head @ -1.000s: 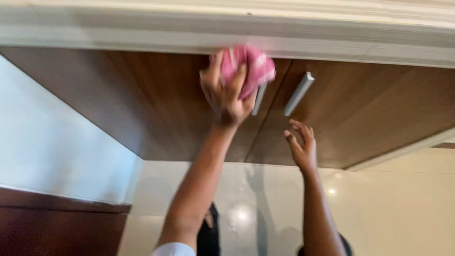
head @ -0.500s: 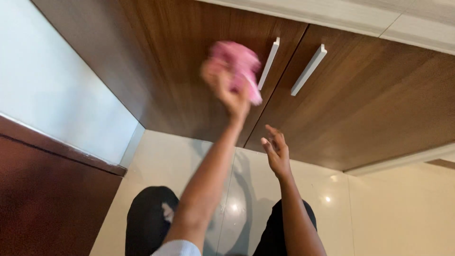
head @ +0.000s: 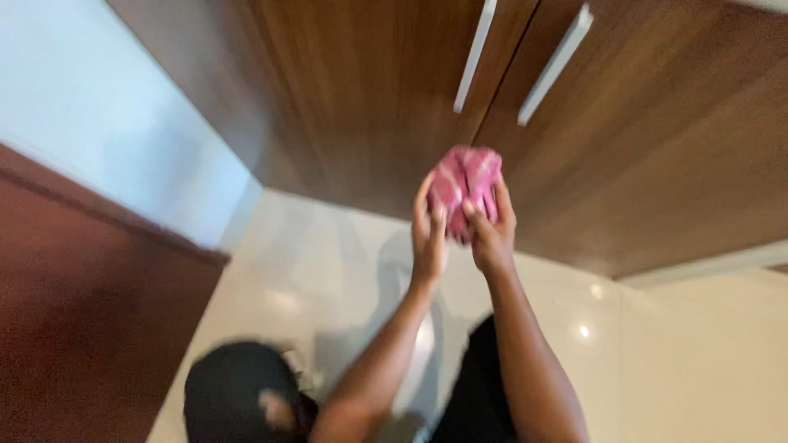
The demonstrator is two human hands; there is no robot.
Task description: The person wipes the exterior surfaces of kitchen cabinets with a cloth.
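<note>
At nine o'clock a dark reddish-brown panel [head: 74, 303] fills the left edge, its top running down toward the middle of the view. Above it, at ten o'clock, is a pale bluish-white wall [head: 107, 123], smooth and bare. Below, from about seven o'clock across to four, lies the glossy cream floor [head: 312, 271], with small bright spots of light on its shine. My dark trouser legs [head: 234, 398] blur in at six and seven o'clock.

Near the centre, my left hand [head: 428, 238] is raised with the fingers curled up around the left side of a pink cloth [head: 465, 187]. The cloth is bunched into a tight wad with faint lighter stripes, and it sits just above centre, toward one o'clock, in front of the cupboard. My right hand [head: 491, 234] is pressed against its right and lower side, thumb across the front, so both hands grip the same wad and touch each other.

From twelve to three o'clock spread the wood-grain cupboard doors [head: 657, 156], dark brown, with two long white handles [head: 555, 64] side by side at one o'clock. Everything is motion-blurred.
</note>
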